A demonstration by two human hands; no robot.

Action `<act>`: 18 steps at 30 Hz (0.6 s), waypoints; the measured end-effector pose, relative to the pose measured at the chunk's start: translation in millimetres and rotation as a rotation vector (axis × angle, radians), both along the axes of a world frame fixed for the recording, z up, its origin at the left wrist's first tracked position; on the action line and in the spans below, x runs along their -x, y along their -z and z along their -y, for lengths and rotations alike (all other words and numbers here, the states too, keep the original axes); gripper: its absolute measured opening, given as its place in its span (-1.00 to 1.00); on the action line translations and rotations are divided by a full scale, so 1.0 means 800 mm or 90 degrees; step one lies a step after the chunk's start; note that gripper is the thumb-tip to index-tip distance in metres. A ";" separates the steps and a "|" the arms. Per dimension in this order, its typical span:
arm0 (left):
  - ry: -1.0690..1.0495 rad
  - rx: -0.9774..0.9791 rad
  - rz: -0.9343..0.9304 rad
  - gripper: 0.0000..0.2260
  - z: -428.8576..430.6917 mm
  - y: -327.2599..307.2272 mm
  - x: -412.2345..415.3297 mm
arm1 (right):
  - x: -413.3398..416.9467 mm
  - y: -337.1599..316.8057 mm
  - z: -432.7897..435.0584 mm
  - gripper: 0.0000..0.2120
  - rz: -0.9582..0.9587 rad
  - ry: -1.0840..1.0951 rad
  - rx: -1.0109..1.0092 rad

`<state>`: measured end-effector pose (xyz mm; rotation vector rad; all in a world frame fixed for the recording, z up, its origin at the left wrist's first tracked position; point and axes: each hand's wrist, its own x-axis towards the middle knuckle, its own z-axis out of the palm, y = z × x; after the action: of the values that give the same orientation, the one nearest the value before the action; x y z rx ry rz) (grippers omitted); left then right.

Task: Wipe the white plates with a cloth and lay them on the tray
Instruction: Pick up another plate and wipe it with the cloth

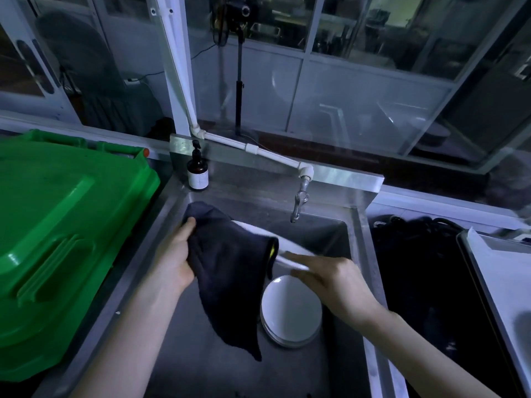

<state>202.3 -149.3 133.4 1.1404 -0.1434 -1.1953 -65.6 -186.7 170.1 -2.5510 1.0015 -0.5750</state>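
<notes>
Over the steel sink I hold a white plate tilted on edge. A dark cloth is draped over its left half and hangs down into the basin. My left hand grips the cloth against the plate's left side. My right hand holds the plate's right rim, fingers fairly straight along it and blurred. Below, a stack of white plates lies on the sink bottom. A tray shows at the right edge, lined with white.
A green bin lid fills the left side. A brown pump bottle stands at the sink's back left corner. The tap hangs over the basin from a white pipe. A dark mass of cables lies between sink and tray.
</notes>
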 end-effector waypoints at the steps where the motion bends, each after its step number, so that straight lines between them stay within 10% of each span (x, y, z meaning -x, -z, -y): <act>1: -0.013 0.022 -0.003 -0.68 -0.001 -0.003 -0.002 | 0.002 0.005 0.001 -0.93 0.016 0.062 -0.089; 6: -0.118 0.159 0.044 -0.80 0.006 -0.024 0.000 | 0.004 0.014 0.001 -0.72 0.250 0.217 -0.411; 14: 0.156 0.205 0.769 -0.59 0.024 -0.037 0.088 | -0.032 0.004 -0.014 -0.65 0.456 0.106 -0.434; 18: 0.223 0.261 0.810 -0.55 0.037 -0.036 0.104 | -0.038 0.003 -0.017 -0.71 0.499 0.099 -0.442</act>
<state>119.2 -179.1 162.0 1.3699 -1.5226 -0.5081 -34.9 -173.1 167.7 -1.4536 0.8824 -0.9574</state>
